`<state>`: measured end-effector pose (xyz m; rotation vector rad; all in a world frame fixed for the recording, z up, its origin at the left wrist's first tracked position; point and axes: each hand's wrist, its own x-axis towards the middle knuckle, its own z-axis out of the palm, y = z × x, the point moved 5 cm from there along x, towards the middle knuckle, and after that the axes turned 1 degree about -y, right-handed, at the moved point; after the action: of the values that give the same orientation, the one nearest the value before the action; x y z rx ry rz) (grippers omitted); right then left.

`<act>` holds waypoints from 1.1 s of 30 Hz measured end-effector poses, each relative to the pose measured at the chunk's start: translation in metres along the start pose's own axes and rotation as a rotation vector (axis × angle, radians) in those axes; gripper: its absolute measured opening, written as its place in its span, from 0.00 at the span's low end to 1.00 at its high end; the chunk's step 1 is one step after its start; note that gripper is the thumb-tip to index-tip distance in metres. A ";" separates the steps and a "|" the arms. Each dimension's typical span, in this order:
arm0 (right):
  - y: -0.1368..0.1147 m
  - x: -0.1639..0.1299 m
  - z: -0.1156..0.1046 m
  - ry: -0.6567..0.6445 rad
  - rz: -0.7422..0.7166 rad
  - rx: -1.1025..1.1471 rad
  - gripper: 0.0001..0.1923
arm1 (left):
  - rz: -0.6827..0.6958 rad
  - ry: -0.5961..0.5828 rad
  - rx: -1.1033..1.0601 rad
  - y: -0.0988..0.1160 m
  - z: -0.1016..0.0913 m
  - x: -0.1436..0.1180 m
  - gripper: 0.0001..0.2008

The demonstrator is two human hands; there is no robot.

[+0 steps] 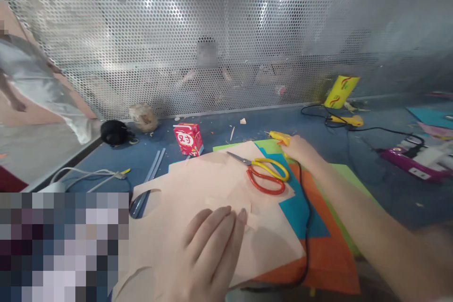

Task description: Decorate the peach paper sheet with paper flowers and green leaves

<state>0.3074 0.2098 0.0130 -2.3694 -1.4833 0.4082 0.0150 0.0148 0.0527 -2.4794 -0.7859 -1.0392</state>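
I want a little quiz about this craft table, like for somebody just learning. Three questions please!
1. True or false: the scissors lie on the pink sheet.
2. Which hand reaches the yellow glue gun? A left hand, B right hand.
3. Fill in: the small carton near the sheets is mostly ____.

Key: 1 true. 2 B. 3 red.
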 end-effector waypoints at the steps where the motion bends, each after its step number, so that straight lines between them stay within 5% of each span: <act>1: 0.002 0.003 -0.001 -0.015 0.015 0.045 0.15 | -0.026 0.025 -0.012 0.003 -0.001 -0.001 0.18; 6: 0.013 0.002 -0.008 -0.115 0.061 0.399 0.13 | -0.162 0.196 -0.031 0.010 -0.011 -0.002 0.17; 12: -0.010 -0.019 -0.021 -0.180 -0.078 0.991 0.10 | -0.043 0.215 0.097 0.011 -0.014 0.007 0.16; 18: -0.038 -0.059 -0.035 -0.272 -0.320 1.344 0.03 | 0.045 0.182 0.233 -0.002 -0.027 0.013 0.18; 24: -0.050 -0.108 -0.043 -0.361 -0.640 1.201 0.11 | 0.039 0.040 0.359 -0.013 -0.038 0.008 0.17; 29: -0.054 -0.138 -0.033 -0.649 -0.806 0.975 0.11 | -0.019 0.188 0.428 -0.015 -0.032 -0.012 0.18; 33: -0.051 -0.146 -0.034 -0.698 -0.946 0.901 0.07 | -0.029 0.190 0.473 -0.014 -0.026 -0.024 0.18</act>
<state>0.2182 0.0945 0.0755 -0.7184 -1.8916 1.3278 -0.0217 0.0046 0.0543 -1.9480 -0.8893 -0.9498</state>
